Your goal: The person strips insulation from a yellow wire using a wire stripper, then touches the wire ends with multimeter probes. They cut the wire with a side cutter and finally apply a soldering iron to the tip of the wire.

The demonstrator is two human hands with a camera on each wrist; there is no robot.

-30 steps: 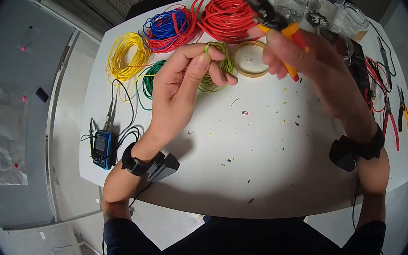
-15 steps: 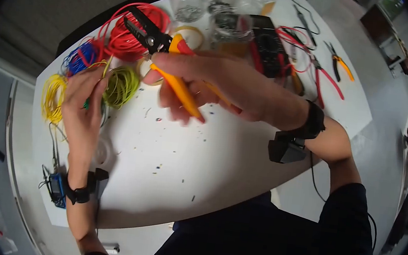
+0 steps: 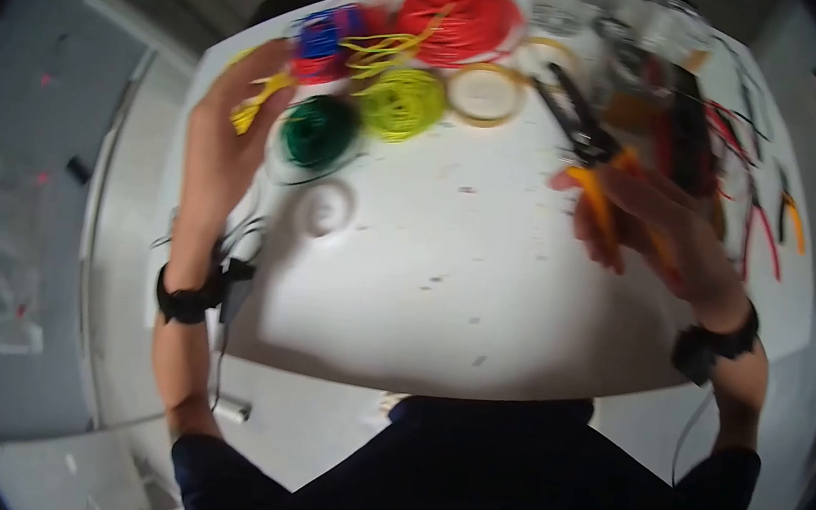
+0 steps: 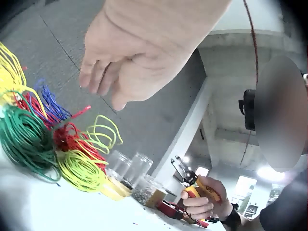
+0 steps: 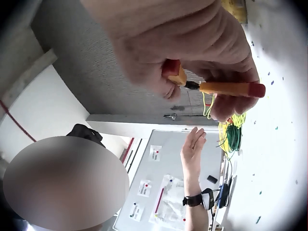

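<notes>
My right hand (image 3: 658, 223) holds wire strippers (image 3: 592, 145) by their orange-and-red handles, the dark jaws pointing up and away over the table. In the right wrist view its fingers wrap the handles (image 5: 228, 89). My left hand (image 3: 218, 138) is raised at the table's left side, overlapping the yellow wire coil (image 3: 262, 102) in the head view. Nothing shows between its loosely bent fingers in the left wrist view. Right of it lie the green wire coil (image 3: 318, 132) and the yellow-green wire coil (image 3: 403, 105), whose loose loops (image 4: 107, 134) stick up.
Red wire (image 3: 460, 19) and blue wire (image 3: 324, 36) coils lie at the back. A tape roll (image 3: 485, 95) sits beside the yellow-green coil. Clear jars (image 4: 139, 166), a multimeter (image 3: 689, 131) and red-handled pliers (image 3: 762, 235) occupy the right side. Small scraps (image 3: 433, 280) dot the white table.
My left hand has let go of the yellow-green wire and moved left, away from its coil. My right hand, still holding the strippers, has moved lower and away from the left hand.
</notes>
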